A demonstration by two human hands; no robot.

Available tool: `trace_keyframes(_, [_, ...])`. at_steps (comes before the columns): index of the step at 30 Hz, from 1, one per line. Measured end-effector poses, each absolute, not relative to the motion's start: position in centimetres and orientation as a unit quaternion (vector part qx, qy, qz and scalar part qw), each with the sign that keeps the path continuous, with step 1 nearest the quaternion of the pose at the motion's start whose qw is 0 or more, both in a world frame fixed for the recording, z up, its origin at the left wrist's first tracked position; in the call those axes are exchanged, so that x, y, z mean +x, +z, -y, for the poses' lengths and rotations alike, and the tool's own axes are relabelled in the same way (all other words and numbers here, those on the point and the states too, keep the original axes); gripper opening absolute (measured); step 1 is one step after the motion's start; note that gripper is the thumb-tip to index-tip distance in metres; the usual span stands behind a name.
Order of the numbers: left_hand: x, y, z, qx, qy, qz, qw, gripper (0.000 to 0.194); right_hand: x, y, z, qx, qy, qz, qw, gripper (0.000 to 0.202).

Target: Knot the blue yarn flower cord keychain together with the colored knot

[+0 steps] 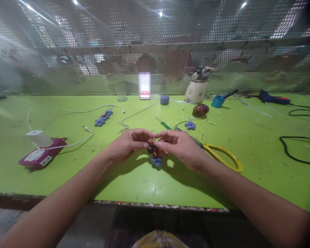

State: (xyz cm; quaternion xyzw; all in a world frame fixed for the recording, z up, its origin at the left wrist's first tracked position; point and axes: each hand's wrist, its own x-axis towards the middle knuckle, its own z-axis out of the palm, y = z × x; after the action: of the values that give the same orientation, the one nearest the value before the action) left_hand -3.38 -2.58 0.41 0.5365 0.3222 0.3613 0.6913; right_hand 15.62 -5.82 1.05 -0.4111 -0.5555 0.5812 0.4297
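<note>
Head view: both hands are meeting over the green table (pixel 150 189), the left hand (pixel 124 143) and right hand (pixel 182 148) pinching a small black-and-orange yarn piece (pixel 155 151) between thumbs and fingers closed onto it. Its blue end is pointing toward six o'clock. With so little to grip, a slackening pinch could be letting it drop. Yellow-handled scissors (pixel 239 166) are lying at four o'clock, beside the right forearm, where a careless sweep could be knocking them. At twelve, a phone (pixel 144 84) is glowing, its screen pixelated; I'm making out no brand or writing.
</note>
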Motion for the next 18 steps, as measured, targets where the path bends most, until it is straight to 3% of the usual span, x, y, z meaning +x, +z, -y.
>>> trace_keyframes(4, [-3.4,0.3,2.6,0.536,0.373,-0.311,0.691,0.023,15.1,0.8,6.3,-0.394,0.611,0.521,0.447,0.030])
trace_keyframes(18, [-2.5,0.2,3.1,0.485,0.348,-0.392,0.700,0.022,14.6,-0.5,6.2,-0.396,0.607,0.475,0.499,0.022])
